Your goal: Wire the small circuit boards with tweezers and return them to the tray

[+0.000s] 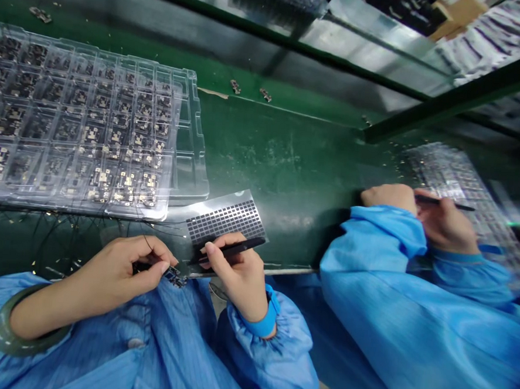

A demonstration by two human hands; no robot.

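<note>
Between the thumb and fingers of my left hand [125, 268] is a small circuit board [174, 276], held near the table's front edge. A thin dark wire curves up by those fingers. My right hand [237, 275] grips a black pen-shaped tool [234, 249], whose narrow end points left toward the board without touching it. Just beyond my right hand lies a clear sheet with rows of small black rectangular stickers [227, 220]. To the left, clear plastic trays [188, 172] are stacked, their compartments filled with several circuit boards.
On my right a co-worker's hands [449, 226] hold a similar black tool near another filled tray [442, 164]. Two loose boards [235, 87] lie farther back on the green table [280, 154]. Several thin dark wires [64, 221] stick out along the front of the tray stack. A green metal bar [459, 101] slants across the right.
</note>
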